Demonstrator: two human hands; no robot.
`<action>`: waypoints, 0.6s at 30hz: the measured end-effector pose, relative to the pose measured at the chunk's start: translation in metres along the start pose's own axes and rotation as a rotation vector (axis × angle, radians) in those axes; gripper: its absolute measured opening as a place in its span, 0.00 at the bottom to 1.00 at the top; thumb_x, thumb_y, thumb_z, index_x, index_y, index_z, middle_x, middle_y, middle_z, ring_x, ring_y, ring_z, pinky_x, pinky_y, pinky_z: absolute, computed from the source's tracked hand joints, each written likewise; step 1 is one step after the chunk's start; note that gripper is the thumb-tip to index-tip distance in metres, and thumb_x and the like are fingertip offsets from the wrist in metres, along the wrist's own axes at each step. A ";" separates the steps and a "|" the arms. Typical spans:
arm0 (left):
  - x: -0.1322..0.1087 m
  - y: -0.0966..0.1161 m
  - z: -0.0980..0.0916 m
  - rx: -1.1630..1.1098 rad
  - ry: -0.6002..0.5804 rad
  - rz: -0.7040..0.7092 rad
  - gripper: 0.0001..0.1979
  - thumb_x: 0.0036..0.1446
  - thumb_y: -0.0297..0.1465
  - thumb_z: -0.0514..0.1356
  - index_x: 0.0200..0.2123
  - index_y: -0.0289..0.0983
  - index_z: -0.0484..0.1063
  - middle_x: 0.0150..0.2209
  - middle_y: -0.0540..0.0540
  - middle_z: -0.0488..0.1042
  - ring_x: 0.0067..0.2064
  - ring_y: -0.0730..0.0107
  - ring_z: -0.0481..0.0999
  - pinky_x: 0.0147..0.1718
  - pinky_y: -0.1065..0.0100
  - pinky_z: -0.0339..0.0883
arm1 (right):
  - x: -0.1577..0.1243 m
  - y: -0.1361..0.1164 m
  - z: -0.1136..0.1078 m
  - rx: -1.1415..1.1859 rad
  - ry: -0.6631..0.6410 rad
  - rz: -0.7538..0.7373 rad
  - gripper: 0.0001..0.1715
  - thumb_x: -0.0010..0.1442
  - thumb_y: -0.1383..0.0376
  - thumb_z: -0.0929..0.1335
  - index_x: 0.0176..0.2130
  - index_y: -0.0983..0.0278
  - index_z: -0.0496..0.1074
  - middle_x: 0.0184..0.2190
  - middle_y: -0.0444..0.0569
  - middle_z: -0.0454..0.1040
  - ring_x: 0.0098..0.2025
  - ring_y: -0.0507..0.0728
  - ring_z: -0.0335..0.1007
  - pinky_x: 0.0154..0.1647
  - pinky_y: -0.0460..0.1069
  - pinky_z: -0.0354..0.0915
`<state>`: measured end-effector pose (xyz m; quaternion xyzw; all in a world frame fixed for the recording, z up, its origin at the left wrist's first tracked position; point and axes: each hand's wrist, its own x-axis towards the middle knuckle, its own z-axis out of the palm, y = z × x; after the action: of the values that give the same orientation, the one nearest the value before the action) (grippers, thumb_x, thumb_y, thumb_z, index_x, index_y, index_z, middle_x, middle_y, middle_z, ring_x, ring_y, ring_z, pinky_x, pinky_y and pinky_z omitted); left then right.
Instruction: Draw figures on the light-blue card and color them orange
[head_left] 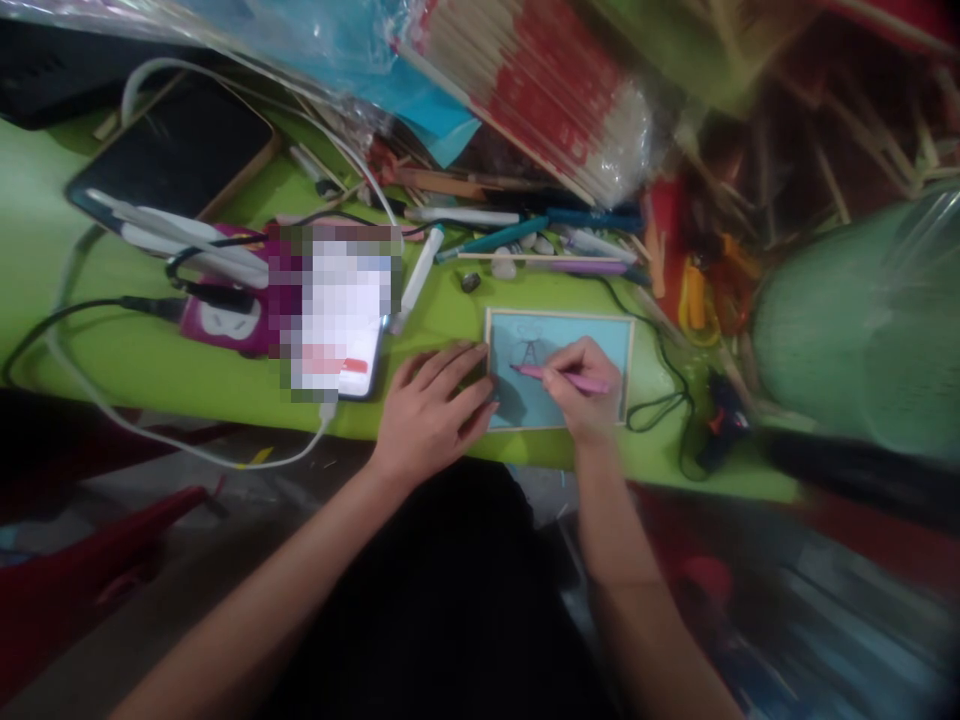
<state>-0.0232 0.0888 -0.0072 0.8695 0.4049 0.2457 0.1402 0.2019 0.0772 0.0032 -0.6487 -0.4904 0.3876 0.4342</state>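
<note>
Two hands on one small blue card [592,335], lying flat near the front edge of the green table [465,315]. It looks light, thin and fairly stiff in its pale border, likely to skate unless pinned at an edge. Left hand [431,405] does that: palm down, fingers spread loosely, tips at the card's left side. Right hand [585,390] is curled round a slim pink pen [529,372], pinched low, tip on the drawing, though blur hides the exact contact.

A phone [341,320] lies middle left on the green table [45,200]. A dark tablet [180,150] is upper left. Bagged sticks [540,90] sit up top.
</note>
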 end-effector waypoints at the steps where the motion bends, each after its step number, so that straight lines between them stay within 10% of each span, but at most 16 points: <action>1: 0.000 0.000 0.000 0.003 0.001 0.000 0.09 0.68 0.35 0.62 0.49 0.43 0.79 0.63 0.43 0.78 0.63 0.52 0.78 0.55 0.50 0.70 | 0.000 -0.001 0.000 -0.001 -0.005 0.003 0.07 0.56 0.64 0.73 0.29 0.59 0.71 0.23 0.39 0.70 0.27 0.52 0.64 0.28 0.49 0.60; 18: 0.000 0.001 0.000 0.005 0.017 -0.004 0.09 0.67 0.33 0.64 0.50 0.42 0.78 0.62 0.43 0.79 0.62 0.52 0.79 0.55 0.51 0.70 | 0.001 -0.010 0.002 -0.036 -0.052 0.017 0.08 0.55 0.64 0.72 0.27 0.59 0.69 0.22 0.38 0.70 0.25 0.51 0.62 0.26 0.49 0.57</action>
<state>-0.0225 0.0887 -0.0066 0.8670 0.4083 0.2517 0.1353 0.1970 0.0798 0.0115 -0.6503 -0.5028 0.3990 0.4063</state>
